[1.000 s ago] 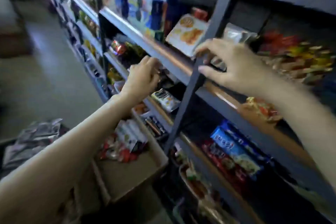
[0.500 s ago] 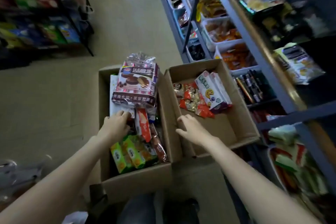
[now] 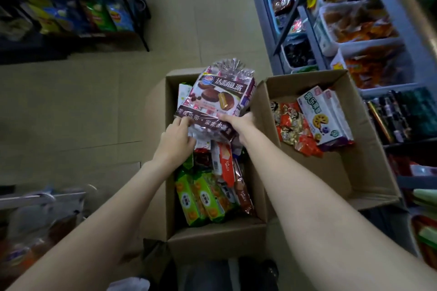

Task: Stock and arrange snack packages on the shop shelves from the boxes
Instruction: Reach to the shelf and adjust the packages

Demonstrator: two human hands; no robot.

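Observation:
A large clear bag of chocolate pies (image 3: 220, 97) lies on top of the goods in the left cardboard box (image 3: 212, 234). My left hand (image 3: 176, 139) grips its near left corner and my right hand (image 3: 238, 123) grips its near right edge. Under the bag the box holds green biscuit packs (image 3: 201, 198) and red and brown packs. The right cardboard box (image 3: 369, 172) holds white cookie cartons (image 3: 324, 116) and a heap of red snack bags (image 3: 293, 125). The grey shop shelves (image 3: 305, 21) rise on the right with snack-filled tubs.
A dark rack of chip bags (image 3: 94, 14) stands at the far left across the tiled aisle floor (image 3: 94, 101). Plastic bags of goods (image 3: 35, 220) lie at the lower left. White tubs of orange snacks (image 3: 359, 28) fill the lower shelves.
My view dropped from the shelves to the boxes. Both hands left the shelf, came down to the left box, and now grip the chocolate pie bag.

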